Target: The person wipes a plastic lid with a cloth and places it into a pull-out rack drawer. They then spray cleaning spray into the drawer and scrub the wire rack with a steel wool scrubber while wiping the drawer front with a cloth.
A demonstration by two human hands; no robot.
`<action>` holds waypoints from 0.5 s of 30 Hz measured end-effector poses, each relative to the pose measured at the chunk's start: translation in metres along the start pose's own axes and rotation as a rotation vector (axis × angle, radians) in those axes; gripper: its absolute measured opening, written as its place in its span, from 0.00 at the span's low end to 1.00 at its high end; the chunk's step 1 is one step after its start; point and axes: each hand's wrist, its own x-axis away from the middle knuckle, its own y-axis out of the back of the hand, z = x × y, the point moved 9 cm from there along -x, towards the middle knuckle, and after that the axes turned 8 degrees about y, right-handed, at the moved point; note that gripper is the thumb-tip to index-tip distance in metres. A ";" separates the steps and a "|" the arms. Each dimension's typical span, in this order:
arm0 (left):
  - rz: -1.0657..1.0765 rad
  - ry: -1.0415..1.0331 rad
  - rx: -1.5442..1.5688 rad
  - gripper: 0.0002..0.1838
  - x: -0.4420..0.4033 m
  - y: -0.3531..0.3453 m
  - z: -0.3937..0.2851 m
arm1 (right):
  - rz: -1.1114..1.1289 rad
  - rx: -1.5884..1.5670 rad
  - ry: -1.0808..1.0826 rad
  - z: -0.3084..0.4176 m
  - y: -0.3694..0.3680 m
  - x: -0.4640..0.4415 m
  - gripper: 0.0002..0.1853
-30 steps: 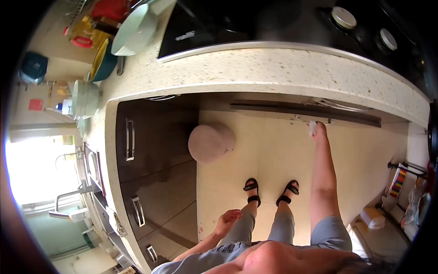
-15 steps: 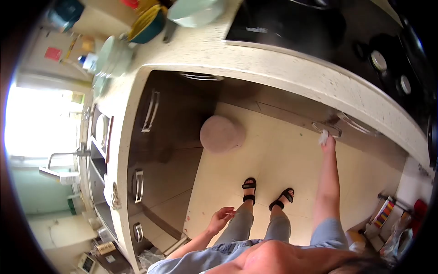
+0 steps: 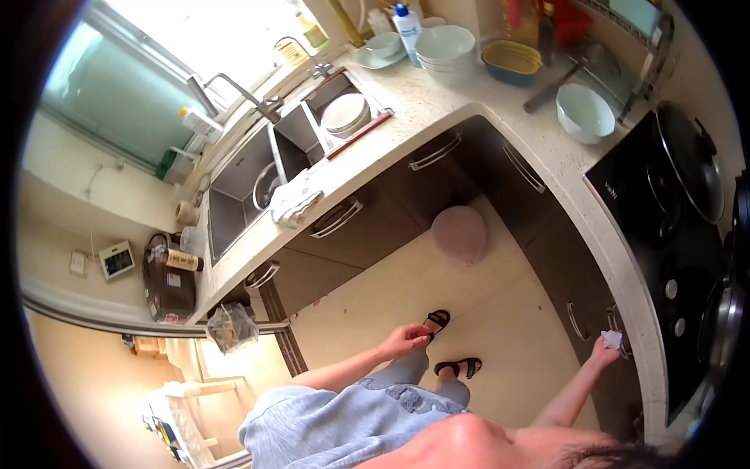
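My right hand [image 3: 604,353] is closed on a crumpled white cloth [image 3: 612,340], which may be a tissue. It holds the cloth against or very near a metal handle [image 3: 615,319] on the dark cabinet front below the stove. My left hand [image 3: 406,341] hangs in front of my body, above my feet. Its fingers are loosely bent, and nothing shows in them. Beside that handle is a second cabinet handle [image 3: 576,321].
A pinkish round bin [image 3: 459,234] stands on the floor by the corner cabinets. The black stove [image 3: 664,227] carries a lidded pan [image 3: 691,160]. On the counter are bowls [image 3: 445,48] and a teal bowl with a yellow basket [image 3: 512,61]. A cloth [image 3: 295,199] hangs by the sink [image 3: 242,184].
My view has turned toward the sink and window. The white cloth stays in my right hand at the cabinet handles. My left hand's fingers are more bent than before.
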 end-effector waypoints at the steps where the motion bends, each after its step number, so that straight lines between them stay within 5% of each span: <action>1: -0.023 -0.028 -0.019 0.15 0.003 0.004 0.001 | 0.193 -0.045 -0.039 -0.005 -0.015 0.006 0.14; 6: -0.061 -0.076 -0.168 0.14 0.040 0.012 -0.014 | 0.081 0.003 -0.130 -0.015 -0.009 0.011 0.13; 7: -0.109 -0.070 -0.194 0.13 0.040 0.018 -0.008 | 0.286 -0.023 -0.195 -0.017 -0.032 0.024 0.12; 11: -0.152 -0.066 -0.209 0.13 0.046 0.021 -0.006 | 0.028 0.023 -0.104 -0.023 -0.003 0.034 0.12; 14: -0.122 -0.068 -0.217 0.13 0.039 0.009 -0.010 | 0.295 -0.112 -0.166 -0.027 -0.035 0.066 0.14; 15: -0.125 -0.074 -0.220 0.12 0.037 0.005 -0.010 | 0.049 0.034 -0.157 -0.021 -0.027 0.084 0.15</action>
